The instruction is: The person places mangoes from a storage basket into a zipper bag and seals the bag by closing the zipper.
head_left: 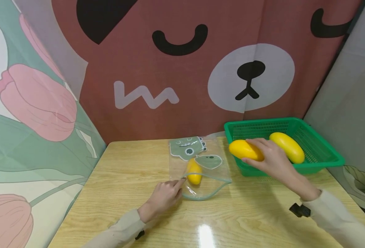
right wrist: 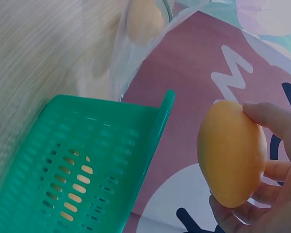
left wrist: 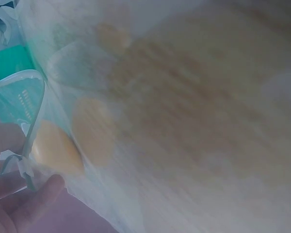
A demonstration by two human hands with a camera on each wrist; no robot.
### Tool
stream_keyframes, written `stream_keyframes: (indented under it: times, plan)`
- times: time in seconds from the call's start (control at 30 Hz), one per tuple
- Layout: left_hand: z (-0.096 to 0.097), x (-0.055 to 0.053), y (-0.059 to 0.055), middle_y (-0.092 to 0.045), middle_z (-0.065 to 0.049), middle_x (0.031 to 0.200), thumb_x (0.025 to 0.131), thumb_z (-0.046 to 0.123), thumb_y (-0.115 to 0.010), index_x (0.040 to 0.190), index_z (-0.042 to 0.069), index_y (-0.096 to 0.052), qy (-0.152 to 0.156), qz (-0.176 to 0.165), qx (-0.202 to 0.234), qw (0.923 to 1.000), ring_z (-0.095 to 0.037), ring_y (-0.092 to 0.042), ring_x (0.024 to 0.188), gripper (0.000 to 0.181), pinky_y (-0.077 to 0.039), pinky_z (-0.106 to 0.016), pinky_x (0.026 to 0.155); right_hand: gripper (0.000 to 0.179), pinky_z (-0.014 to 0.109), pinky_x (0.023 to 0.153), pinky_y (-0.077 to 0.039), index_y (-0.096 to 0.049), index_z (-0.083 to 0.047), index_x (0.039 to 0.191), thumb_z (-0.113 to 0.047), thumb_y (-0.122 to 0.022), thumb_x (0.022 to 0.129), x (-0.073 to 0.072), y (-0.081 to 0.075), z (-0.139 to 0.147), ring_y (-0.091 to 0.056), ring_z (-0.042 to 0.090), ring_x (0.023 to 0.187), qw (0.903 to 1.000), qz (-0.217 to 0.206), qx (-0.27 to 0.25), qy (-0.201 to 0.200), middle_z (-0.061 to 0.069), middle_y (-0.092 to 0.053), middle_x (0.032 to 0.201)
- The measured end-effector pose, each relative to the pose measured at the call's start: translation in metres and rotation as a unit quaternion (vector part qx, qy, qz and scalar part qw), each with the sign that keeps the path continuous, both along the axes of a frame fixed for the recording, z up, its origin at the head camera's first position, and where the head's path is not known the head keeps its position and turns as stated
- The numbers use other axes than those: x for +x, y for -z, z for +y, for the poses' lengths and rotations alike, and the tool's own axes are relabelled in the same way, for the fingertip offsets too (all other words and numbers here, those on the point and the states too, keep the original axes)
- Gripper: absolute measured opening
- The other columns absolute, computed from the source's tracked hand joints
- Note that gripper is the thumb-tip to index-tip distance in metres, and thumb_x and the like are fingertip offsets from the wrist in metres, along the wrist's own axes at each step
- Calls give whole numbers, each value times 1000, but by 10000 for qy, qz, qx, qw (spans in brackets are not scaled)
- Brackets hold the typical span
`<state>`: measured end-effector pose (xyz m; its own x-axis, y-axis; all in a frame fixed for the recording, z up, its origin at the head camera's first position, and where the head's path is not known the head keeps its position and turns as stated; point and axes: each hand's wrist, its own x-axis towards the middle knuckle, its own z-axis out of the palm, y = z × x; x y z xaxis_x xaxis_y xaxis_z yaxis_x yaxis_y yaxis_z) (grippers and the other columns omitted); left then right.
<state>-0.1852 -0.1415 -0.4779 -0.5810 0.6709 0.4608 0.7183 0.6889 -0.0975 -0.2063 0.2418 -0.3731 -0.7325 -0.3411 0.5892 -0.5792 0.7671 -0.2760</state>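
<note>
My right hand (head_left: 270, 156) grips a yellow mango (head_left: 244, 150) between thumb and fingers, raised over the near left corner of a green basket (head_left: 248, 171). Another yellow mango (head_left: 287, 148) lies inside that basket. Flat on the table is a clear zip bag (head_left: 214, 174) with a green cartoon animal print, its green-edged mouth spread open toward me. One mango (head_left: 194, 172) rests in the bag, near the mouth. The fingers of my left hand (head_left: 165, 196) pinch the left edge of that mouth; the left wrist view shows the bag's rim (left wrist: 38, 104) between fingers and thumb.
The wooden table (head_left: 132, 165) meets a brown bear-print cloth (head_left: 139, 120) at the back. A floral cloth (head_left: 40, 137) hangs on the left, and a grey cloth (head_left: 349, 103) stands close by the basket on the right.
</note>
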Motion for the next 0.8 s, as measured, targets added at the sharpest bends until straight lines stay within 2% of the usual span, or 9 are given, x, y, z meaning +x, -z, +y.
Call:
stream_keyframes:
  times: [0.2, 0.43, 0.8]
  plan:
    - [0, -1, 0, -72, -2, 87, 84, 8, -72, 124, 5, -62, 17, -9, 37, 10000, -9, -64, 62, 42, -45, -17, 45, 59, 51, 75, -51, -63, 0, 125, -26, -85, 77, 2, 3, -5, -59, 37, 99, 9999, -37, -28, -89, 19, -63, 119]
    - [0, 0, 0, -72, -2, 87, 84, 9, -71, 124, 5, -62, 21, 26, 18, 10000, -9, -63, 61, 41, -42, -16, 43, 58, 44, 68, -51, -64, -1, 124, -26, -86, 77, 4, 5, -9, -59, 32, 94, 9999, 4, 19, -135, 17, -63, 117]
    - [0, 1, -1, -71, -1, 82, 84, 9, -73, 125, 5, -62, -10, 53, -2, 10000, -7, -59, 58, 43, -36, -13, 42, 60, 45, 71, -53, -64, -1, 125, -26, -87, 75, 10, 6, -14, -59, 32, 96, 9998, -50, 47, -200, 18, -64, 116]
